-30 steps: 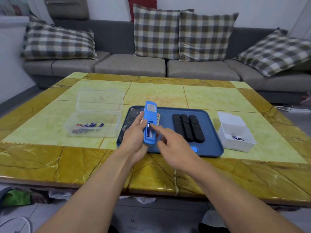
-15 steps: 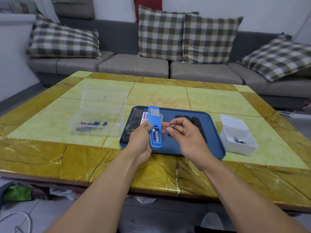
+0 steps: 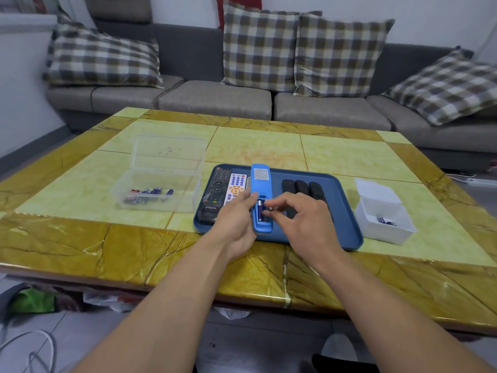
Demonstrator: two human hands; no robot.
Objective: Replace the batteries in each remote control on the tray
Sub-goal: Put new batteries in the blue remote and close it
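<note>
The left hand (image 3: 236,219) grips a blue remote (image 3: 261,197), back side up, over the blue tray (image 3: 347,238) on the counter (image 3: 80,246). Its battery bay is open, with one battery (image 3: 259,210) seated inside. The right hand (image 3: 298,222) pinches a second battery (image 3: 269,208) at the bay's edge (only the tip shows). On the tray lie two face-up remotes (image 3: 218,192), one black and one white, and three black remotes (image 3: 301,188) side by side. One clear box (image 3: 158,195) to the left holds several batteries; one white box (image 3: 382,219) to the right holds a few.
</note>
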